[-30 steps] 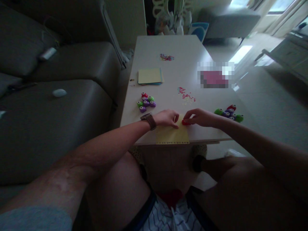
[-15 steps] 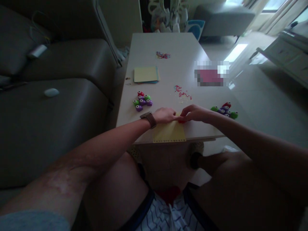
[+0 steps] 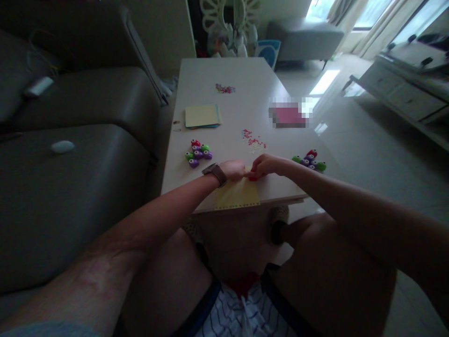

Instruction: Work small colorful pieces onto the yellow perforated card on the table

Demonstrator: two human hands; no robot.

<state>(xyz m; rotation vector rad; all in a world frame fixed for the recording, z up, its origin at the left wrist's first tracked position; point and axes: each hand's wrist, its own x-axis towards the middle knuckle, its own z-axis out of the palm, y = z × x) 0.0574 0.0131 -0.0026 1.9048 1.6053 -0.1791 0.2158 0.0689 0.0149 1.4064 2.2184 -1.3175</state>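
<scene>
A big grey sofa [image 3: 77,154] sits beside the long white table [image 3: 210,89]. Everything else here is told from that table.

At the near edge of the table lies a yellow sheet of paper [image 3: 237,197]. Its bottom edge hangs a little past the table edge. Both hands meet at the top of this sheet. The left hand [image 3: 234,170] has a watch [image 3: 214,173] on its wrist, and its fingers are curled and pressing down on the paper. The right hand [image 3: 267,164] touches the left one, and its fingers are closed around a small red punch [image 3: 253,177] that sits on the top edge of the paper.

On the left side of the table, near the left hand, is a little bunch of green, purple and red punches [image 3: 197,152]. On the right side of the table, near the right arm, is another bunch of punches [image 3: 310,161]. Just past the hands, in the middle of the table, lie tiny red and pale paper bits [image 3: 253,139]. Farther along the table on the left is a stack of coloured paper [image 3: 202,115]. Near the far end of the table lies a small heap of mixed colour bits [image 3: 225,88]
</scene>
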